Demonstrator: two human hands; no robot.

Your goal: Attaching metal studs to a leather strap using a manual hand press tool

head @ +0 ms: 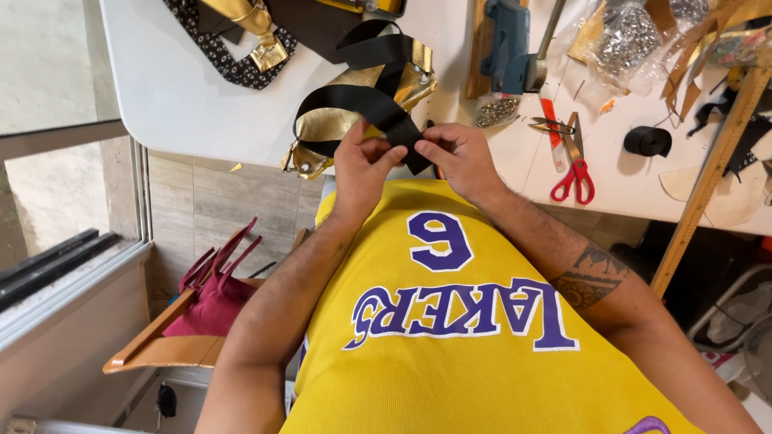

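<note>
Yellow jersey fabric (482,362) filled the near view, and just beyond it both hands met at the edge of the white table (177,96). Left hand (362,165) and right hand (458,157) each pinched the black strap (378,108) between thumb and fingertips, the two hands nearly touching. That strap looped up over a gold leather piece (338,124) (shiny, creased) lying at the table's near edge. Right of the strap lay red-handled scissors (572,173), and farther right a black tape roll (647,141). Below the table's edge, left of the strap, a maroon bag (213,297) rested on a wooden chair (161,350).
</note>
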